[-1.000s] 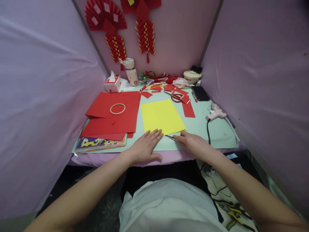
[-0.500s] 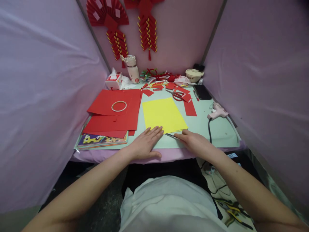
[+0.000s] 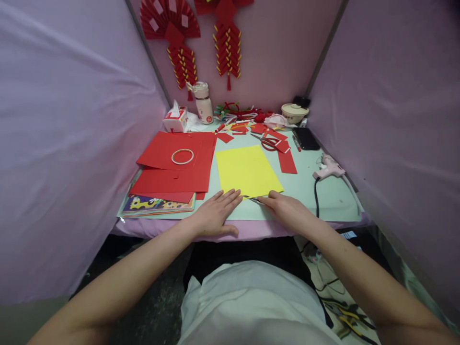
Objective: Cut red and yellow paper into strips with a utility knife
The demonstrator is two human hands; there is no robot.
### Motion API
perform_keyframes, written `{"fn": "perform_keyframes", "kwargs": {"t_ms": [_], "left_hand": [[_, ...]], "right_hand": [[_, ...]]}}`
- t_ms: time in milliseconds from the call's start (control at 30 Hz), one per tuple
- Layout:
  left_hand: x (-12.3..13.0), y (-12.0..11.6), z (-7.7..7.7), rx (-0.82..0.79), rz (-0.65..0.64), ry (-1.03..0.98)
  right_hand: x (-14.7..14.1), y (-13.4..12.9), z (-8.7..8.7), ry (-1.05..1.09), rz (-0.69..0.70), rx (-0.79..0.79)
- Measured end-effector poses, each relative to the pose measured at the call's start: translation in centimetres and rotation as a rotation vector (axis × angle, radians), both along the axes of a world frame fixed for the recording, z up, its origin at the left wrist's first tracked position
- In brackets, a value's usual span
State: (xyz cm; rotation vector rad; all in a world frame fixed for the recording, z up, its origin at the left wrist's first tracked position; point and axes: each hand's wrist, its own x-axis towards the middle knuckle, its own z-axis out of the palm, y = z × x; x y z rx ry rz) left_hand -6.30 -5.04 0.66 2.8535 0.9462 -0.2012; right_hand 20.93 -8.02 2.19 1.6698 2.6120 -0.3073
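A yellow sheet of paper (image 3: 247,170) lies on the pale green mat, folded or layered along its near edge. My left hand (image 3: 220,213) rests flat with spread fingers, its fingertips on the near left corner of the sheet. In my right hand (image 3: 287,208) is a thin dark tool (image 3: 254,199), gripped by closed fingers at the near edge of the paper. The tool's tip reaches the sheet's edge close to my left fingertips. What kind of tool it is cannot be made out.
Red sheets (image 3: 172,182) with a ring (image 3: 182,156) lie left, over a colourful book (image 3: 154,203). Behind are red scraps, red-handled scissors (image 3: 269,143), a bottle (image 3: 204,105), a tissue box (image 3: 176,120) and a lidded bowl (image 3: 294,113). A phone (image 3: 305,138) and glue gun (image 3: 328,167) sit right.
The tool in my right hand has shifted slightly left, its tip now at the paper's edge. My left hand still presses the sheet. The whole view has shifted a little.
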Motion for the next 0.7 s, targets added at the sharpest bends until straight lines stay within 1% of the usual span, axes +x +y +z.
{"fn": "perform_keyframes", "kwargs": {"t_ms": [167, 467, 700], "left_hand": [[-0.1, 0.0, -0.3, 0.015, -0.002, -0.021], [0.1, -0.2, 0.1, -0.003, 0.021, 0.001], [0.0, -0.1, 0.0, -0.006, 0.02, -0.007]], "right_hand": [[-0.2, 0.0, 0.1, -0.023, 0.002, -0.002], [0.7, -0.3, 0.2, -0.1, 0.024, -0.016], [0.3, -0.3, 0.2, -0.056, 0.026, -0.014]]}}
